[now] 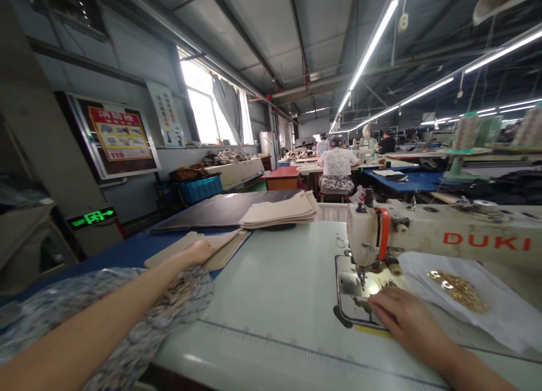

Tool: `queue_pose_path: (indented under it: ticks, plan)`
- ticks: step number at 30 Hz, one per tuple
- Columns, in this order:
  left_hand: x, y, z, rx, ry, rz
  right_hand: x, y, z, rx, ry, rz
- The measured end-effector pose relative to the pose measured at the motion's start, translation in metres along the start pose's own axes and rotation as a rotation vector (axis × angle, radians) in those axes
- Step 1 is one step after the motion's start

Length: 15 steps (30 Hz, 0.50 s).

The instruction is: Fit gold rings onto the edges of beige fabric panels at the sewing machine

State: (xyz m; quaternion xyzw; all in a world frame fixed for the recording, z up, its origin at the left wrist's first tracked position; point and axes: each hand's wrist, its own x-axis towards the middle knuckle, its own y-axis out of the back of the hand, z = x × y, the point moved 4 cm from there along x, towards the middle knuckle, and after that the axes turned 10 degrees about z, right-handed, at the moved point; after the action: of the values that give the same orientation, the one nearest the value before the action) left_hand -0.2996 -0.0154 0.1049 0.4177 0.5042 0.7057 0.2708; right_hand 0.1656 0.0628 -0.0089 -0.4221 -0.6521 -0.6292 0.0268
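Observation:
My left hand (200, 253) is at the stack of beige fabric pieces (169, 252) on the left. Its fingers are closed on the edge of the top fabric piece (222, 243), which is lifted a little from those below. My right hand (404, 313) rests by the needle area of the sewing machine (364, 233), fingertips pressed together at the lit metal plate (349, 286). Whatever those fingers pinch is hidden. Just right of it, small gold-coloured metal pieces (459, 290) lie on a white sheet (503, 306).
Another stack of beige pieces (277, 210) lies farther back, beside a dark board (203, 210). A clear plastic bag (127, 289) sits under my left forearm. A printed ruler (296, 348) runs along the table's front. Ahead, a person (337, 165) sits with their back to me.

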Motion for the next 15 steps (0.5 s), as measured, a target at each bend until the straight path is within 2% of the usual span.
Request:
queue_pose_path:
  ticks: [2,5,8,11,15]
  plan:
    - [-0.007,0.002,0.000,0.066,0.017,-0.047,0.000,0.001,-0.001,0.009,0.001,-0.002]
    - [-0.016,0.010,0.005,0.137,0.003,-0.025,0.001,0.002,-0.002,0.011,0.007,-0.002]
    - [-0.024,0.027,0.014,0.203,-0.018,0.093,0.001,0.002,-0.003,-0.004,0.011,-0.004]
    - [-0.029,0.056,0.028,0.265,-0.039,0.246,0.001,0.003,-0.003,-0.015,0.016,-0.001]
    - [-0.036,0.087,0.063,0.323,-0.168,0.361,0.000,0.002,-0.004,-0.028,0.040,0.023]
